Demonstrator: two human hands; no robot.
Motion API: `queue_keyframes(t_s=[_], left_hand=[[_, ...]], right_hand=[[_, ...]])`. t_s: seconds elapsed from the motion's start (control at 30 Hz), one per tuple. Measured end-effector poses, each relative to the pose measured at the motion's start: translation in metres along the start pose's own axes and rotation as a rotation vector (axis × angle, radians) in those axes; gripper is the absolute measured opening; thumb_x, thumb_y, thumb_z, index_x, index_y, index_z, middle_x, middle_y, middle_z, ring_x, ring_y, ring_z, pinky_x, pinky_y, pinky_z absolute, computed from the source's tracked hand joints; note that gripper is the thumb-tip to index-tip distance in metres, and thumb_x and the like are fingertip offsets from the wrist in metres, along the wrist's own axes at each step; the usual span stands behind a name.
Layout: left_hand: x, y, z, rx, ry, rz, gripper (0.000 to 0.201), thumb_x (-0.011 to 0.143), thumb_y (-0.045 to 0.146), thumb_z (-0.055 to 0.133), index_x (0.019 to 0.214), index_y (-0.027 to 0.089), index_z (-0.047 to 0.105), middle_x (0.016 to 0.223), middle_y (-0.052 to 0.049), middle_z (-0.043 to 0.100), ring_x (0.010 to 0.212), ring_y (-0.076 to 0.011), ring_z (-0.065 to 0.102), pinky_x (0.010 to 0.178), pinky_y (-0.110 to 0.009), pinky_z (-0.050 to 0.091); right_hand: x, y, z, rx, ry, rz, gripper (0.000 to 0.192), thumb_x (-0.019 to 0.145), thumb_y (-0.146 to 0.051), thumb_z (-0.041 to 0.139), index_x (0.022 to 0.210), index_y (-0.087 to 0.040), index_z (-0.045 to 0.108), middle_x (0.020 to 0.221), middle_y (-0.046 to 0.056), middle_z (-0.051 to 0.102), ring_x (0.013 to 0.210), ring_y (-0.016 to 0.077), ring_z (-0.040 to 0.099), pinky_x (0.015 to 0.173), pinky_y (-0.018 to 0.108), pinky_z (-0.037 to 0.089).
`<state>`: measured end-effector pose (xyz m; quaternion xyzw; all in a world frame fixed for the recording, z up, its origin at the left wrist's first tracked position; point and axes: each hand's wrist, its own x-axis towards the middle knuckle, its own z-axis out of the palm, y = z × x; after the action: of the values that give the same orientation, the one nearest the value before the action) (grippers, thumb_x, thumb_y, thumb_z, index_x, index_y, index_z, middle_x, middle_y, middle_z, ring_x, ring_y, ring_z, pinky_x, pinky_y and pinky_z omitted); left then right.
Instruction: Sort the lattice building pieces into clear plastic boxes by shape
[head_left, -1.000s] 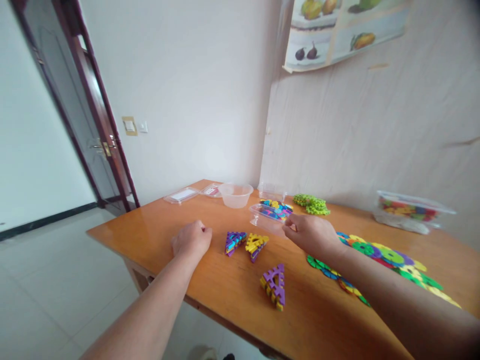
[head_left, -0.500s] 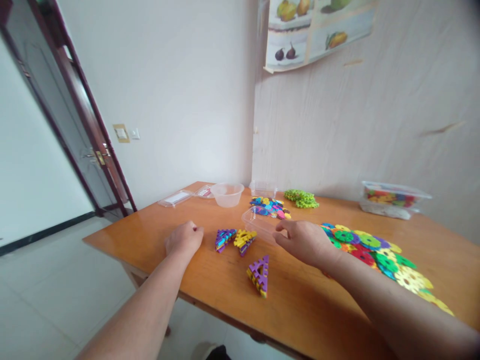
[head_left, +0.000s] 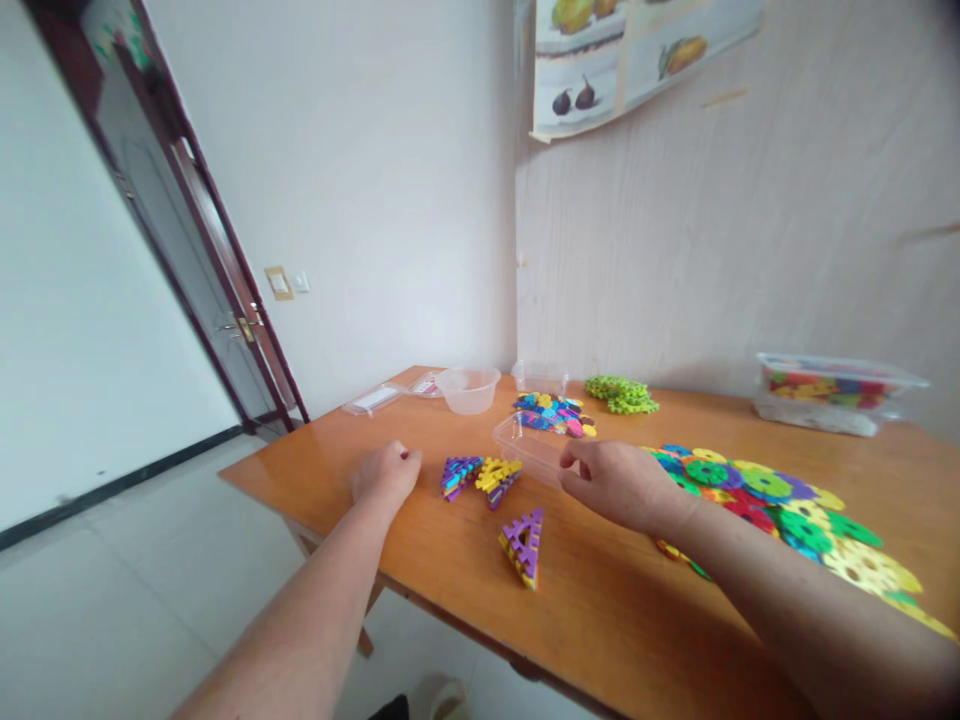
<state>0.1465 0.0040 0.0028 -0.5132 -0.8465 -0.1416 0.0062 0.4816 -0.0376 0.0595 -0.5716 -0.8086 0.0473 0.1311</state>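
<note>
Wooden table point(head_left: 600, 610): three toy triangles point(head_left: 524, 543). Left hand point(head_left: 385, 473) fisted, holding nothing visible; right hand point(head_left: 615, 484) pinching one clear tray point(head_left: 529, 443).

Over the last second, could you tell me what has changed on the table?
The right hand has brought the clear tray down from over the pile of pieces to the table nearer the triangles. The left hand stays fisted; the triangles have not moved.

No readable text anywhere. Fruit poster point(head_left: 637, 50) on the wall shows pictures only; flat clear lid point(head_left: 373, 400) on the table point(head_left: 600, 600) carries a label, too blurred.
</note>
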Motion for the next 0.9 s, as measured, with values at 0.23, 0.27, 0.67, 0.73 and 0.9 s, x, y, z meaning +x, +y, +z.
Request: queue_keyframes(t_s=[0.23, 0.27, 0.67, 0.73, 0.9], left_hand=[[-0.002, 0.000, 0.000, -0.010, 0.005, -0.007, 0.038, 0.085, 0.054, 0.040, 0.089, 0.029, 0.067, 0.101, -0.008, 0.074, 0.095, -0.0298, 0.067, 0.073, -0.038, 0.046], [-0.002, 0.000, 0.000, -0.013, 0.009, -0.007, 0.037, 0.085, 0.054, 0.040, 0.089, 0.029, 0.066, 0.102, -0.007, 0.074, 0.095, -0.0297, 0.067, 0.073, -0.038, 0.046], [-0.002, 0.001, 0.002, -0.036, 0.023, -0.024, 0.037, 0.085, 0.055, 0.042, 0.093, 0.029, 0.068, 0.104, -0.008, 0.073, 0.099, -0.0306, 0.067, 0.077, -0.039, 0.046], [-0.002, 0.001, 0.001, -0.034, 0.019, -0.024, 0.037, 0.085, 0.054, 0.042, 0.092, 0.029, 0.068, 0.103, -0.008, 0.074, 0.097, -0.0306, 0.067, 0.076, -0.039, 0.046], [-0.004, 0.004, -0.003, -0.021, 0.001, -0.038, 0.038, 0.086, 0.054, 0.041, 0.092, 0.029, 0.068, 0.099, -0.008, 0.074, 0.096, -0.0288, 0.067, 0.075, -0.036, 0.047]], right_hand=[[0.003, 0.002, -0.003, -0.013, -0.027, -0.007, 0.032, 0.087, -0.045, 0.050, 0.104, -0.024, 0.067, 0.085, 0.005, 0.072, 0.072, 0.0188, 0.065, 0.057, 0.027, 0.033], [0.003, 0.004, -0.004, -0.016, -0.034, -0.006, 0.031, 0.086, -0.043, 0.050, 0.104, -0.024, 0.066, 0.085, 0.005, 0.072, 0.072, 0.0186, 0.064, 0.056, 0.026, 0.032], [0.012, 0.031, -0.004, 0.022, -0.129, -0.106, 0.029, 0.079, -0.029, 0.059, 0.106, -0.025, 0.066, 0.081, 0.000, 0.070, 0.068, 0.0151, 0.061, 0.057, 0.024, 0.032], [0.013, 0.031, -0.003, 0.020, -0.137, -0.107, 0.029, 0.079, -0.028, 0.058, 0.107, -0.025, 0.066, 0.081, 0.000, 0.070, 0.069, 0.0155, 0.061, 0.057, 0.024, 0.032], [0.013, 0.024, -0.004, 0.029, -0.140, -0.102, 0.021, 0.082, -0.033, 0.058, 0.098, -0.025, 0.068, 0.086, 0.002, 0.072, 0.074, 0.0166, 0.063, 0.057, 0.025, 0.034]])
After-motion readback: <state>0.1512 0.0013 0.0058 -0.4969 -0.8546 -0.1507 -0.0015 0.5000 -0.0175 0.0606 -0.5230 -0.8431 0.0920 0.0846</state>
